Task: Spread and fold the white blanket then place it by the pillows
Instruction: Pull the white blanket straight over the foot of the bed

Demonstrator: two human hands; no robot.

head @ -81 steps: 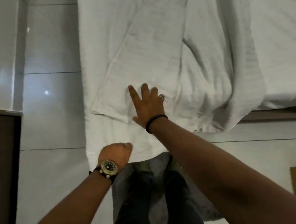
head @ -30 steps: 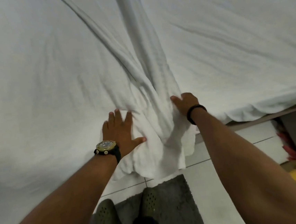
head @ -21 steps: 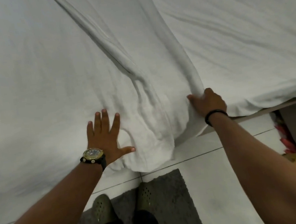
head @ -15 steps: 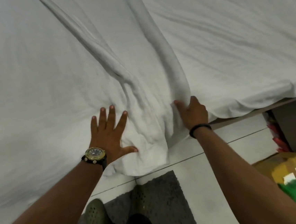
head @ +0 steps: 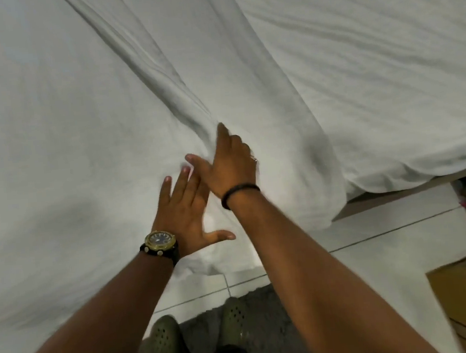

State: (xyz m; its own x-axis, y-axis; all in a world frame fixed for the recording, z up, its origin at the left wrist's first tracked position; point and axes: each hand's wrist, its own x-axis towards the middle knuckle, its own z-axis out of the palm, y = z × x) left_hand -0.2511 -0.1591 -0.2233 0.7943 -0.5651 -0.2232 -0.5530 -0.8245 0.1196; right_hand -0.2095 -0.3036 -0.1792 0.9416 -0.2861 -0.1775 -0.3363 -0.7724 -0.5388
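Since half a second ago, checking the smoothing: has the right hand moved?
Yes. The right hand left the bed edge, shifting leftward to overlap the left hand.

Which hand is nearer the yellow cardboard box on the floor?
Right. The right hand lies on the white blanket on the side toward the yellow cardboard box; the left hand rests flat further from it.

Matt, creased white cloth blanket (head: 78,120)

bed (head: 399,200) | white blanket (head: 64,121) spread over it, creased
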